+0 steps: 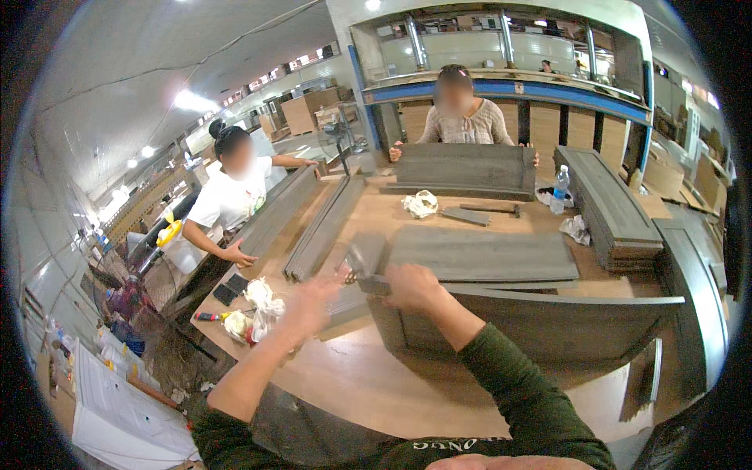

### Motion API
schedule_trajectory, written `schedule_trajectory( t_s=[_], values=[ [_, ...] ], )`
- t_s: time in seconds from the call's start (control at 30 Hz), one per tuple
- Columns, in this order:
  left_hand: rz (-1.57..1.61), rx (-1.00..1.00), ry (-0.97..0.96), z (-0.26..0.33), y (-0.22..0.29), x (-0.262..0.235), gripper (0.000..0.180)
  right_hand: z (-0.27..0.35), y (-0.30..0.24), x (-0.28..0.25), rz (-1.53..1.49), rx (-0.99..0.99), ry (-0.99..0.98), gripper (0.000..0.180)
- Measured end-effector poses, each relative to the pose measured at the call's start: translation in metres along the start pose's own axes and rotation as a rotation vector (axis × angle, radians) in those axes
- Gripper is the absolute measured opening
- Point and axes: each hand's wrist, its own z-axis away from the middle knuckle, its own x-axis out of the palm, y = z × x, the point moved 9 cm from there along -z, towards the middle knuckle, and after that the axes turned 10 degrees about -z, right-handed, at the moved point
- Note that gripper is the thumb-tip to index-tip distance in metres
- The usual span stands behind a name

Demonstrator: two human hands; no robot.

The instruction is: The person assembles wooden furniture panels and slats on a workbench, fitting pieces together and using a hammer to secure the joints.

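A long grey wooden panel [533, 325] stands on edge on the table in front of me. My right hand [415, 287] is closed at its upper left corner. Beside those fingers is a small dark block-like end [376, 284], partly hidden. My left hand [317, 301] is smeared by motion just to the left, over the end of a grey strip [345, 308]; its fingers cannot be made out. A blurred grey piece [364, 254] shows just beyond both hands. Behind the standing panel lies another grey panel [482, 254], flat on the table.
Two people hold grey panels across the table, one far [462, 168] and one left [290, 207]. A hammer [493, 209], crumpled cloth [421, 204], plastic bottle [560, 190], plastic bag [266, 309] and screwdriver [207, 317] lie about. Stacked panels [607, 204] stand right.
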Motion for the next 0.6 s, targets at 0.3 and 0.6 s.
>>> schedule_trajectory(
  t_s=[0.3, 0.6],
  values=[
    [0.318, -0.397, 0.104, -0.031, -0.028, -0.044, 0.054, -0.001, 0.008, 0.002, 0.053, 0.001, -0.018, 0.040],
    [0.388, -0.415, -0.378, 0.021, -0.016, 0.031, 0.052, -0.011, 0.023, 0.020, 0.076, -0.019, -0.060, 0.035]
  ],
)
